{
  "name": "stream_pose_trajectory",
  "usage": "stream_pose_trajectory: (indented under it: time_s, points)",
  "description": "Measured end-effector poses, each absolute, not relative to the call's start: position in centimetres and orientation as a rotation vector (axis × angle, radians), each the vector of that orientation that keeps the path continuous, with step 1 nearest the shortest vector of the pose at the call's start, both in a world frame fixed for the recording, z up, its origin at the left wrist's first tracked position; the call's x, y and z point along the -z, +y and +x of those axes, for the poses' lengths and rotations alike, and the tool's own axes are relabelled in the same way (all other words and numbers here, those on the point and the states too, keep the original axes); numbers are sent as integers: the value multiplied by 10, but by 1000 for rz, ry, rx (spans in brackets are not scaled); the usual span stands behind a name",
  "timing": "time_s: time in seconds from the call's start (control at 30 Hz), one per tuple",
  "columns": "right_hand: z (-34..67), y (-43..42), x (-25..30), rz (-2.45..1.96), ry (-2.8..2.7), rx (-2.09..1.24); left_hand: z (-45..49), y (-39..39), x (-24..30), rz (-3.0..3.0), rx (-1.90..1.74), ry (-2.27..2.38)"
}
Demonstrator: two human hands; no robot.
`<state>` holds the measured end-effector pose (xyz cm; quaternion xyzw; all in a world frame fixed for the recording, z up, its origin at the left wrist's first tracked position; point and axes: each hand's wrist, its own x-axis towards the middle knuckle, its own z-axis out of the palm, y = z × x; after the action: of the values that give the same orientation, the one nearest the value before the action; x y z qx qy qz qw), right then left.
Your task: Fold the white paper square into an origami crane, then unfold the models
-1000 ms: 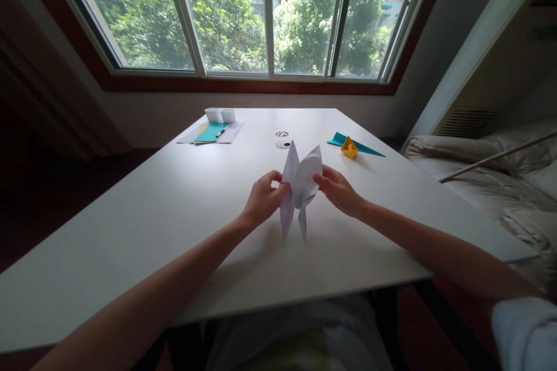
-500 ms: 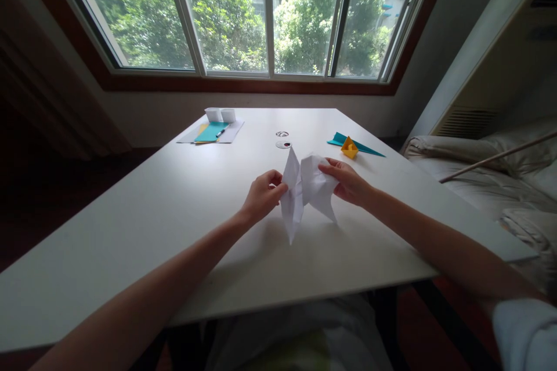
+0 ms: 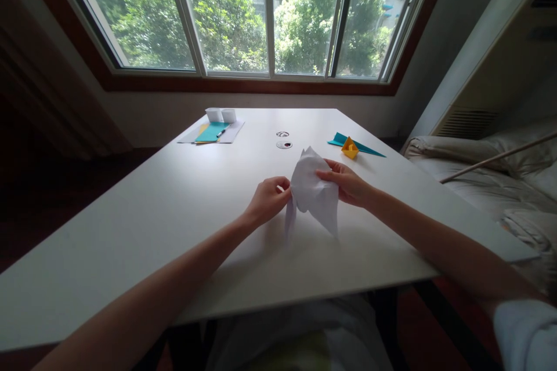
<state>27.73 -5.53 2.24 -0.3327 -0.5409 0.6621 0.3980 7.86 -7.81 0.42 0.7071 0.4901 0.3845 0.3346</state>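
Note:
A folded sheet of white paper (image 3: 314,188) is held up between my two hands, just above the tabletop. My left hand (image 3: 270,197) pinches its left edge, where a narrow flap hangs down. On the other side my right hand (image 3: 346,182) grips the paper with the thumb on its near face and the fingers behind. The broad face of the paper is turned toward me, and its lower right corner points down. What lies behind that face is hidden.
Beyond my right hand are a yellow paper boat (image 3: 350,148) and a teal paper plane (image 3: 365,148). Two round decorated pieces (image 3: 284,144) lie mid-table. Far left, coloured paper sheets (image 3: 213,132), a pen (image 3: 222,131) and white containers (image 3: 221,115) stand together on the white table (image 3: 143,226).
The paper has turned, so its broad right part faces me and covers more of the left part. The left flap has become narrow. Both hands keep their hold.

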Motion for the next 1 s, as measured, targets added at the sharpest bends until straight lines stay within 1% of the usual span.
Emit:
stream_pose_trajectory:
  time_s: [0.07, 0.17, 0.3, 0.37, 0.5, 0.6, 0.67, 0.77, 1.0]
  points:
    - [277, -57, -23, -812, -1458, -1532, 79, -77, -4, 1859, -1012, 1280]
    - [278, -63, -24, -772, -1637, -1162, 79, -75, -5, 1872, -1108, 1330]
    - [282, -75, -29, -760, -1831, -619, 79, -74, -11, 1926, -1484, 1399]
    - [285, -78, -30, -709, -1963, -404, 77, -75, -14, 2002, -1615, 1397]
    - [289, -76, -23, -465, -2344, -118, 72, -76, -15, 2238, -1591, 1372]
    - [288, -69, -13, -361, -2487, 72, 66, -72, -10, 2336, -1546, 1370]
    - [287, -65, -8, -354, -2524, 140, 63, -68, -7, 2366, -1529, 1392]
    - [288, -63, -7, -392, -2532, 129, 58, -62, -5, 2390, -1490, 1477]
    - [290, -64, -9, -367, -2535, -151, 52, -59, -5, 2516, -1452, 1546]
